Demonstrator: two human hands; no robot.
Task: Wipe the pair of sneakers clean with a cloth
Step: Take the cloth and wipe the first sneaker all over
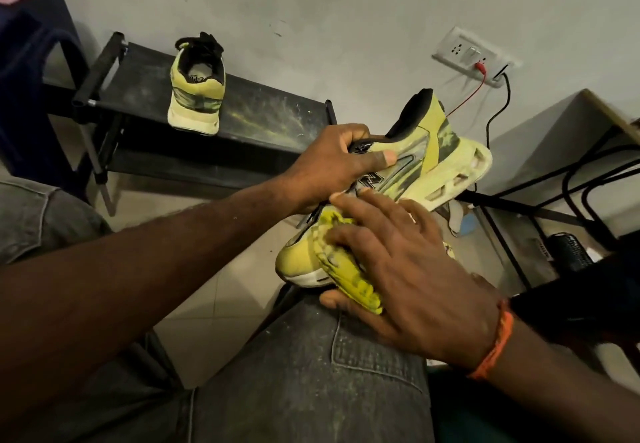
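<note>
Head view: seated person, jeans.
Left hand (332, 162): fingers curl round the sneaker (426, 162), held above the knee.
Right hand (412, 269): spread fingers press the cloth (343, 269) on its toe.
Rack (263, 110): second sneaker (196, 87) standing on top.

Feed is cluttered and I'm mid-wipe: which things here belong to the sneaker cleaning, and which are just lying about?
Job:
- yellow-green sneaker in hand, gripped by left hand
- yellow stained cloth, pressed on its toe by right hand
- second yellow-green sneaker, waiting on black dusty rack

Lying about:
- white wall socket
- black cable
- red wire
</note>
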